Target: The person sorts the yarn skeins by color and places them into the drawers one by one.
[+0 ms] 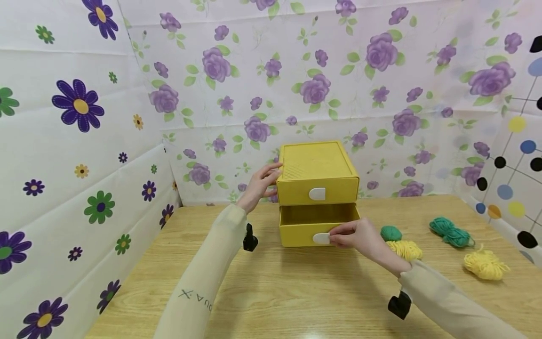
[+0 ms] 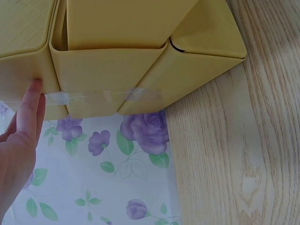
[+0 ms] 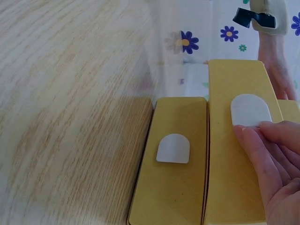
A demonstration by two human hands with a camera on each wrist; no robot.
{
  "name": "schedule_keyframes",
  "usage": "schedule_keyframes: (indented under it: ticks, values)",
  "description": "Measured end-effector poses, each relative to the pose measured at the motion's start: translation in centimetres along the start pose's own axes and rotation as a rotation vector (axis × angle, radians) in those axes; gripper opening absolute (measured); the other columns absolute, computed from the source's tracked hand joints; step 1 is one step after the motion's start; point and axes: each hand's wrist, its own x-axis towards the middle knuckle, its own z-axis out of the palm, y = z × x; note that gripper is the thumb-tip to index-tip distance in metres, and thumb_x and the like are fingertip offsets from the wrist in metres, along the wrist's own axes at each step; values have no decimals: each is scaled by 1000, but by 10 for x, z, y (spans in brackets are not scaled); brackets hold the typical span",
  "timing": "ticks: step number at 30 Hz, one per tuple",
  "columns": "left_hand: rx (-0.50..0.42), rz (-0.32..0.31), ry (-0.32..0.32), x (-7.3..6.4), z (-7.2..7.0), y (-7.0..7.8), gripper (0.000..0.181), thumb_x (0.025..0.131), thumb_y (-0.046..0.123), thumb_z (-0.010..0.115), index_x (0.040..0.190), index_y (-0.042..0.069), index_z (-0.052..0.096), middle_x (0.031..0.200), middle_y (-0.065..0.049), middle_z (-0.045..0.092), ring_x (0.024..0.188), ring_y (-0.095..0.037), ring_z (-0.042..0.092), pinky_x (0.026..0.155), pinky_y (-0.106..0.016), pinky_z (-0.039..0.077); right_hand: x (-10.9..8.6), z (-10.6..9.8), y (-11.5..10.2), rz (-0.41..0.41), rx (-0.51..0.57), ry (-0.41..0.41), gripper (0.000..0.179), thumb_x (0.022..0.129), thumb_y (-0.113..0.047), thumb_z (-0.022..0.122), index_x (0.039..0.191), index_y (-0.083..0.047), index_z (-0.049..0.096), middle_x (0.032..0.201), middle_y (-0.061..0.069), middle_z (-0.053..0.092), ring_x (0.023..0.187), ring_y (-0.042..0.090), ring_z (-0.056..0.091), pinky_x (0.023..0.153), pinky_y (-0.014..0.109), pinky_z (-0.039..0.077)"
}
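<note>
A yellow two-drawer organizer (image 1: pixel 317 158) stands on the table against the flowered backdrop. Its lower drawer (image 1: pixel 296 235) is pulled partway out, while the upper drawer (image 1: pixel 294 192) sits closed. Between thumb and fingers, my right hand (image 1: pixel 363 235) pinches the white handle (image 1: pixel 320 238) of the lower drawer; the right wrist view shows this handle (image 3: pixel 251 110) close up. At the upper left side of the organizer, my left hand (image 1: pixel 257 186) rests with extended fingers. In the left wrist view, a fingertip of the left hand (image 2: pixel 23 129) touches the yellow side wall (image 2: pixel 23 75).
Right of the organizer lie a green yarn ball (image 1: pixel 391 233) and a yellow yarn bundle (image 1: pixel 405 250), partly behind my right forearm. Farther right are a green yarn skein (image 1: pixel 450 231) and another yellow yarn bundle (image 1: pixel 485 263). Patterned sheets enclose the wooden table (image 1: pixel 271 292).
</note>
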Motion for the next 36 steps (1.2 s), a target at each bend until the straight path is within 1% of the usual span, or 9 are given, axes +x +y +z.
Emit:
schedule_keyframes:
  ticks: [4,8,11,15,18,27,29,34,36]
  values:
    - [2,3,0,0,0,-1,39,93,29,52,131,17,49,112,-12,47,91,-24,50,74,-36,49,-3,1,-2,2,0,6,15,80,-3,68,90,8,69,82,15,66,74,25,64,62,31,52]
    - [-2,10,-3,0,-1,-1,40,94,28,52,132,16,48,113,-12,46,93,-24,50,75,-37,49,-6,2,-3,-4,7,4,15,80,-4,68,90,7,69,83,16,66,75,28,64,63,33,52]
    - [-5,14,-5,0,-1,-1,40,94,28,51,132,16,48,113,-12,47,93,-25,50,75,-37,49,-8,2,-3,-13,7,5,16,80,-5,69,90,7,69,82,15,66,73,26,64,64,36,52]
    - [-9,11,-6,0,0,-1,40,94,28,52,132,16,48,112,-12,47,92,-24,51,75,-37,49,-10,3,-3,-26,-11,9,16,80,-6,69,90,5,70,81,14,66,71,21,64,64,37,52]
    - [-12,7,-7,0,0,-1,40,94,28,52,132,17,49,111,-12,47,91,-23,50,76,-37,49,-11,3,-3,-39,-14,8,16,80,-7,68,90,5,70,81,13,66,72,21,64,63,36,52]
    - [-9,9,-11,1,0,-2,40,94,28,52,132,17,48,112,-12,47,90,-23,50,75,-36,49,-15,0,-4,-68,20,-22,21,82,-7,67,97,8,67,87,17,66,76,23,64,65,35,52]
    - [-7,9,-10,1,0,-2,40,94,28,52,132,17,48,113,-12,47,92,-24,50,76,-36,49,-17,-3,-5,-75,33,-22,24,82,-8,67,100,8,66,89,18,65,78,27,64,64,34,52]
    - [-4,10,-7,1,0,-2,40,94,28,52,132,17,48,113,-12,47,94,-25,50,76,-36,49,-21,-12,-7,-73,103,-30,29,84,-6,64,108,10,61,95,21,63,85,32,61,67,37,51]
    - [-6,9,-6,0,0,-2,40,94,28,51,132,17,48,112,-12,47,93,-24,50,76,-36,49,-24,-16,-6,-67,128,-36,31,85,-8,64,110,10,60,98,21,63,86,30,62,68,38,51]
